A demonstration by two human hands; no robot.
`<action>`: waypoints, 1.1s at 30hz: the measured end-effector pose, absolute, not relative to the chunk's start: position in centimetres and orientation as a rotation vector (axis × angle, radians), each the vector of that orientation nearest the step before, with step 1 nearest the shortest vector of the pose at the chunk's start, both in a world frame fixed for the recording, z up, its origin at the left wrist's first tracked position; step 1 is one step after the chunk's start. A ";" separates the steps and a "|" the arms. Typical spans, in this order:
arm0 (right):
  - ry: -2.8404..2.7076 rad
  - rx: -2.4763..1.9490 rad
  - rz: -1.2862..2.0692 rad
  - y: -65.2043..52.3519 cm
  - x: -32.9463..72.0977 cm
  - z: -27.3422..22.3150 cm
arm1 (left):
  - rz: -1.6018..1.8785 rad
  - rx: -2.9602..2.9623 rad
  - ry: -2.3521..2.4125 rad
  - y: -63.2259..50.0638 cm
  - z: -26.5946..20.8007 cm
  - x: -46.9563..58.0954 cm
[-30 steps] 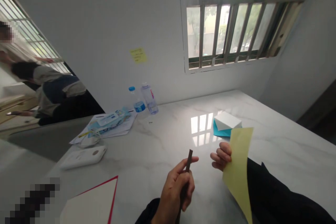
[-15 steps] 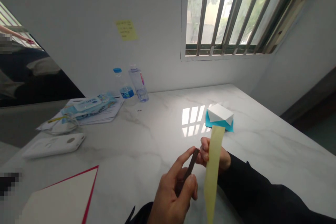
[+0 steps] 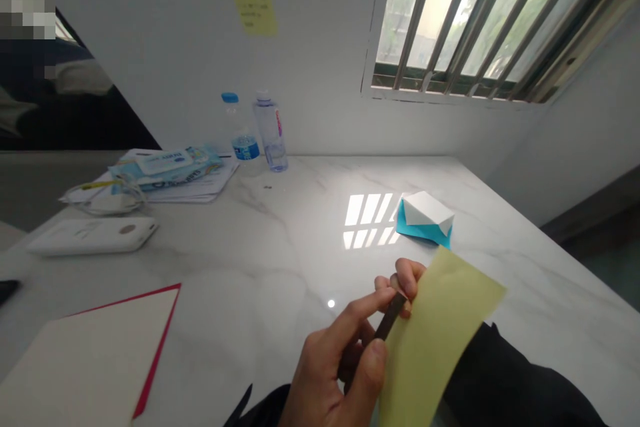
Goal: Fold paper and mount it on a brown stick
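My left hand (image 3: 340, 367) is closed on a narrow, flat dark brown strip (image 3: 391, 315), with thumb and index finger along it. The strip's upper end meets the fingertips of my right hand (image 3: 407, 277). A sheet of yellow paper (image 3: 440, 327) hangs from my right hand, tilted, its lower part beside my left thumb. The paper hides much of the right hand, and its fingers are curled in at the paper's left edge.
Beyond my hands a white folded paper block (image 3: 429, 209) rests on blue paper (image 3: 423, 232). A cream board with red edges (image 3: 100, 347) lies at left. Farther back are a white power bank (image 3: 95, 235), a wipes pack (image 3: 170, 167) on papers and two bottles (image 3: 243, 133).
The yellow paper has turned from nearly edge-on to show its broad face. Both hands appear slightly farther right, still close together. The view has tilted down.
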State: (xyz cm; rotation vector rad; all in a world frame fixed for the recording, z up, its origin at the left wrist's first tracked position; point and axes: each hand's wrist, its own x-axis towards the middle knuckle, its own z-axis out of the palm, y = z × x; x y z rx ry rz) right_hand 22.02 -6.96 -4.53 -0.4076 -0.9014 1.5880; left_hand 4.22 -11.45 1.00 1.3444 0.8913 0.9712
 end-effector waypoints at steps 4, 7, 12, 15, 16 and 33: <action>-0.894 -0.414 1.585 -7.6 22.3 -4.3 | 0.985 1.283 0.889 -11.7 1.1 4.4; -0.908 -0.379 1.611 -7.7 22.7 -4.1 | 0.977 1.281 0.902 -11.9 1.2 4.4; -0.939 -0.406 1.610 -7.6 22.9 -4.0 | 0.988 1.232 0.889 -11.9 1.5 4.5; -0.913 -0.445 1.613 -7.6 22.9 -3.9 | 1.001 1.208 0.880 -11.9 1.5 4.5; -0.904 -0.452 1.618 -7.6 22.8 -3.9 | 1.001 1.212 0.884 -11.9 1.5 4.5; -0.830 -0.512 1.636 -7.5 22.7 -3.5 | 1.035 1.338 0.981 -11.9 1.0 4.9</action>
